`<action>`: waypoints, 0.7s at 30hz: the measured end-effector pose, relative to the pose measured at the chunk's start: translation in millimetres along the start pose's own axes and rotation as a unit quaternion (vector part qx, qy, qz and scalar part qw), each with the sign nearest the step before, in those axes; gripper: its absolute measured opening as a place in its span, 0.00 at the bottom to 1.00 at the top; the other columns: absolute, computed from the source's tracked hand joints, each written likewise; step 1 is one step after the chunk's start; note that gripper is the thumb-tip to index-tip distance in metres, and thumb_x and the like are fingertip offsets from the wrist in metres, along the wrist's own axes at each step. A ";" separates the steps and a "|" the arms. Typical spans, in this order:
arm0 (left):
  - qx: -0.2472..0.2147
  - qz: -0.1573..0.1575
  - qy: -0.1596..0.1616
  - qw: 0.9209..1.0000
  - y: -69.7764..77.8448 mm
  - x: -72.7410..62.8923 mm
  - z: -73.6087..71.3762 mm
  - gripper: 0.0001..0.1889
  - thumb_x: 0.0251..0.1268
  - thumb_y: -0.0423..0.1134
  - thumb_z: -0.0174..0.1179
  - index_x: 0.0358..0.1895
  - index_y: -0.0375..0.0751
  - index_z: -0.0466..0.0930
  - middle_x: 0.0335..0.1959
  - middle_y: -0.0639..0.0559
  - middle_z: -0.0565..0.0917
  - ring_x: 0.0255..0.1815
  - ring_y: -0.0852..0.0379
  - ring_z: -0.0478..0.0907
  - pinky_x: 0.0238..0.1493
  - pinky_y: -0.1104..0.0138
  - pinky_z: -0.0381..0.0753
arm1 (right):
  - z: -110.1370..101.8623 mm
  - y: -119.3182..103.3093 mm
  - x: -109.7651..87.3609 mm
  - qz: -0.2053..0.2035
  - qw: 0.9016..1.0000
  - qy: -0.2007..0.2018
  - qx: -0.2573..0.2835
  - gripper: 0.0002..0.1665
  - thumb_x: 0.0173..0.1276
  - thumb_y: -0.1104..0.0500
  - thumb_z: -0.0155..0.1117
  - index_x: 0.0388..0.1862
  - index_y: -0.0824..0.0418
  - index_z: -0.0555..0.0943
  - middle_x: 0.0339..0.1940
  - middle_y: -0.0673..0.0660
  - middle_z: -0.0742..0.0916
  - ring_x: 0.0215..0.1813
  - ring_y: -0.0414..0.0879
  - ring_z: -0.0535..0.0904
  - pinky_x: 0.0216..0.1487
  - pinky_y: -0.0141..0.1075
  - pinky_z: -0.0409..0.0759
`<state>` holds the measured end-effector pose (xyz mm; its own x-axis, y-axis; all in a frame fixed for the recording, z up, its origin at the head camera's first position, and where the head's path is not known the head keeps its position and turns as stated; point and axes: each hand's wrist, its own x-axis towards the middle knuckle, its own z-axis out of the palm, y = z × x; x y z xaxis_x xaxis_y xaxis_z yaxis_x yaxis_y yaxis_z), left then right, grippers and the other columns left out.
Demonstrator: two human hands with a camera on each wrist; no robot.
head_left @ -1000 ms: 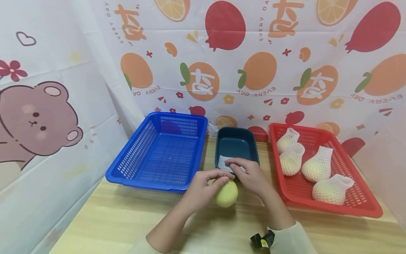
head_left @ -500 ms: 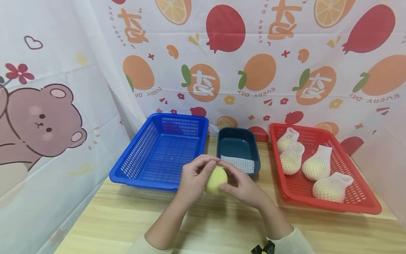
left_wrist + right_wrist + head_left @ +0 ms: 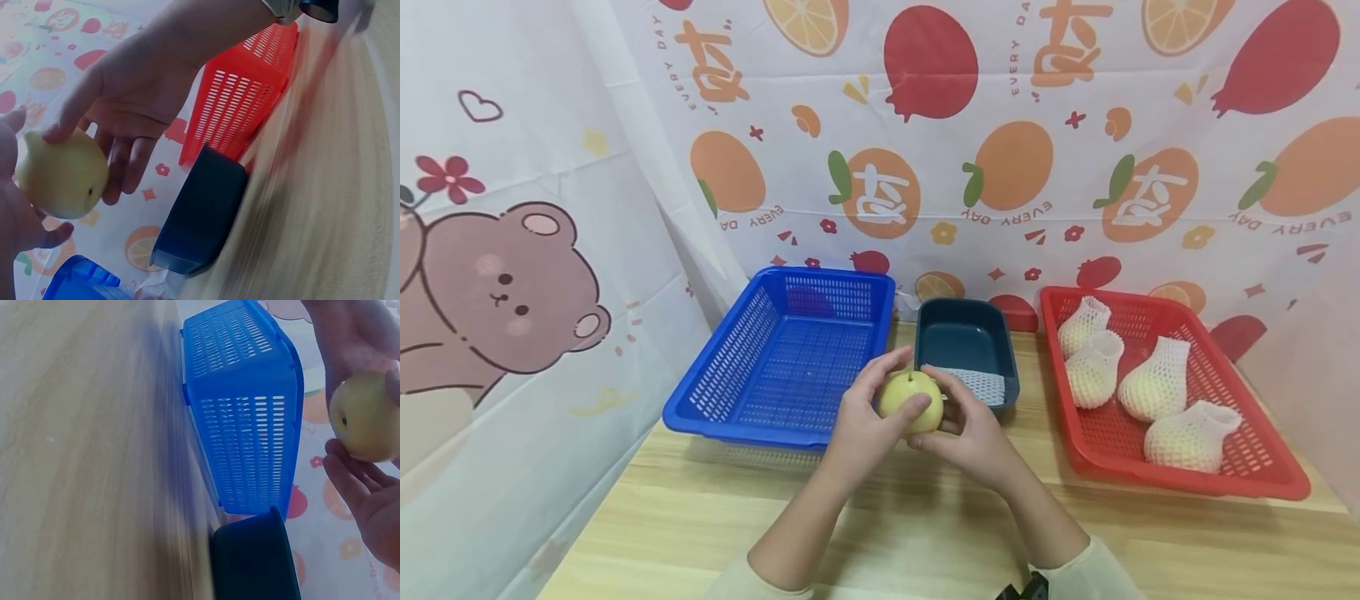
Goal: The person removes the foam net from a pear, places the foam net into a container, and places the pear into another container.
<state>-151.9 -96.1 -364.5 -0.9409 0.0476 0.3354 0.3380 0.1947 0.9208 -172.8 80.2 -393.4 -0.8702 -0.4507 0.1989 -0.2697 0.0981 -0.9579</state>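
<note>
Both hands hold one round yellow pear above the table, in front of the small dark green tray. Its thin stem points up in the head view. My left hand grips the pear from the left, thumb across its front. From the right, my right hand holds it with thumb and fingers; some fingertips are hidden behind the fruit. In the left wrist view the pear lies between both hands, its small dark end spot showing. The right wrist view shows the pear partly covered by fingers.
A blue basket stands at left. White foam net lies in the dark green tray at centre back. The red basket at right holds several pears in white foam nets. Behind hangs a fruit-print cloth.
The pear has come up from low between the hands and turned stem upward. My right hand has left the foam net in the tray and now holds the pear together with my left.
</note>
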 end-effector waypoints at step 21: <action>0.036 -0.048 0.015 0.998 1.1 2.6 -10.1 0.34 0.55 0.53 0.73 0.66 0.62 0.70 0.62 0.58 0.74 0.50 0.49 0.77 0.42 0.60 0.86 | -3.2 -0.3 3.3 0.006 0.999 0.044 -0.026 0.47 0.62 0.52 0.74 0.74 0.35 0.59 0.68 0.53 0.74 0.60 0.50 0.80 0.55 0.39 0.82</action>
<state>-153.7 -105.6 -360.6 -0.9673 -0.0032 0.2535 0.2435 0.2675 0.9323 -176.9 81.6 -391.7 -0.9060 -0.3695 0.2064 -0.2777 0.1511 -0.9487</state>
